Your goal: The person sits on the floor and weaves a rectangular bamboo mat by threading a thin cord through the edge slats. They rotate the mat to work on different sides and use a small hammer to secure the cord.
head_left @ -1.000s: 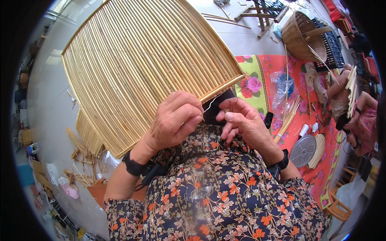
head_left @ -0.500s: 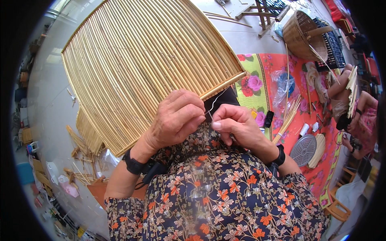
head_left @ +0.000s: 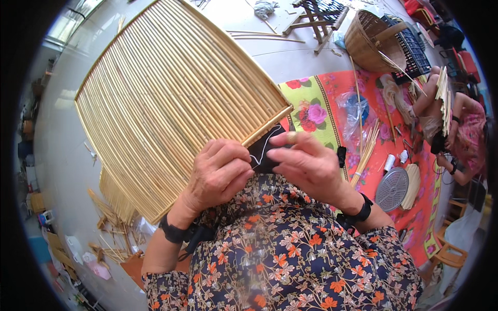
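Note:
A large panel of pale reed sticks (head_left: 176,103), laid side by side in a framed sheet, leans across my lap, its lower edge towards me. My left hand (head_left: 220,171) is closed at that edge, the fingertips pinched where a thin white thread (head_left: 261,153) meets them. The thread runs up in a bend towards the panel's corner, over dark cloth. Just right of it is my right hand (head_left: 314,168), slightly blurred, with fingers apart and nothing visible between them. A gold-coloured ring or thimble (head_left: 291,138) sits on one of its fingers.
To the right, a flowered red mat (head_left: 337,85) bears a stick bundle (head_left: 367,155), a round perforated grey plate (head_left: 391,188) and plastic wrap. Beyond stand a wicker basket (head_left: 363,46) and a folding stool (head_left: 316,23). Another person (head_left: 464,124) sits far right. Stick scraps (head_left: 106,207) lie left.
My right hand has let go of its pinch and spread its fingers, lifting slightly to the right. My left hand stays closed by the panel's edge. The whole view has shifted a little.

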A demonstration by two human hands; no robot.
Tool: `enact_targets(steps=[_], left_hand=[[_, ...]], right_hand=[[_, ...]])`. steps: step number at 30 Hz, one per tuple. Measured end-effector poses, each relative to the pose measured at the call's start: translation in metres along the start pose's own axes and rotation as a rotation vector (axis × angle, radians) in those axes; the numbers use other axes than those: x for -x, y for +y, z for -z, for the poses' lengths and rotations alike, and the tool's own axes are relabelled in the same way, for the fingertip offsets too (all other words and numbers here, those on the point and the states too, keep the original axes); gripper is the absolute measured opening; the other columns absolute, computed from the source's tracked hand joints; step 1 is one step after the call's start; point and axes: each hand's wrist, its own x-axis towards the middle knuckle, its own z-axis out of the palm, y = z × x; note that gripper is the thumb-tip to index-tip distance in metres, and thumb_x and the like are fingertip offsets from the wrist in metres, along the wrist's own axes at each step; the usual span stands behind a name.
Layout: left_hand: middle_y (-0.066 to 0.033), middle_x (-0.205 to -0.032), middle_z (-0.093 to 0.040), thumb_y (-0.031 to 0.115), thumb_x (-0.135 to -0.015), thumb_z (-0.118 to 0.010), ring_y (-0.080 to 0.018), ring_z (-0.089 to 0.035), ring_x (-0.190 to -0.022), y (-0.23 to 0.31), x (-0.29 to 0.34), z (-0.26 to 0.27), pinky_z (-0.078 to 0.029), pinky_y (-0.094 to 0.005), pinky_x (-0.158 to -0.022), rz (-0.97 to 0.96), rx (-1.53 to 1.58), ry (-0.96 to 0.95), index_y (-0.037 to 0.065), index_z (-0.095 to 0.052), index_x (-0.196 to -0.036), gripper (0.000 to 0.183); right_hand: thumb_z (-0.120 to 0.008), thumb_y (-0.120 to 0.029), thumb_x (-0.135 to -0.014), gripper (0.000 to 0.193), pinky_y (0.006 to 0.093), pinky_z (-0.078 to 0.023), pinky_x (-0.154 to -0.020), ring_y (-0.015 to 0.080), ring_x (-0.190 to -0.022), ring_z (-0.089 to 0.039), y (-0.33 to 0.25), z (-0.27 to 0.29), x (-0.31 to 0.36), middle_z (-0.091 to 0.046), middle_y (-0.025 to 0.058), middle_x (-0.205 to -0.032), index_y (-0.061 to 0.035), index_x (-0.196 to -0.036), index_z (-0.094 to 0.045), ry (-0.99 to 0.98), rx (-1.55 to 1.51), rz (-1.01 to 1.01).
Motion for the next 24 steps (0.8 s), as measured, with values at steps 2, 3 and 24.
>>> enact_targets(steps=[2, 3, 24], left_hand=[[-0.0053, -0.103, -0.069, 0.010, -0.085, -0.082, -0.0265, -0.071, -0.101, 0.000, -0.002, -0.001, -0.055, -0.0414, -0.087, -0.010, -0.004, 0.004, 0.006, -0.070, -0.090, 0.013], [-0.0054, -0.104, -0.069, 0.010, -0.085, -0.082, -0.0266, -0.071, -0.101, 0.000, -0.002, -0.002, -0.055, -0.0415, -0.088, -0.002, -0.004, 0.003, 0.006, -0.070, -0.091, 0.013], [-0.0134, -0.153, -0.064, 0.007, -0.073, -0.091, -0.0359, -0.057, -0.147, 0.012, -0.006, -0.001, -0.046, -0.0485, -0.116, 0.182, -0.340, -0.087, 0.005, -0.066, -0.145, 0.076]], right_hand=[[-0.079, 0.001, -0.088, 0.034, 0.0328, -0.066, -0.071, 0.0267, -0.095, -0.079, 0.005, -0.011, -0.005, -0.075, 0.0141, -0.118, -0.0055, -0.121, -0.076, -0.045, -0.030, 0.136], [-0.075, -0.001, -0.090, 0.032, 0.0341, -0.066, -0.074, 0.0268, -0.095, -0.078, 0.009, -0.014, -0.005, -0.076, 0.0137, -0.115, -0.0042, -0.122, -0.075, -0.084, -0.050, 0.184], [-0.053, -0.008, -0.113, 0.030, 0.0370, -0.059, -0.100, 0.0177, -0.105, -0.071, 0.072, -0.007, 0.020, -0.067, 0.0052, -0.104, -0.0009, -0.138, -0.069, 0.460, -1.322, -0.674]])
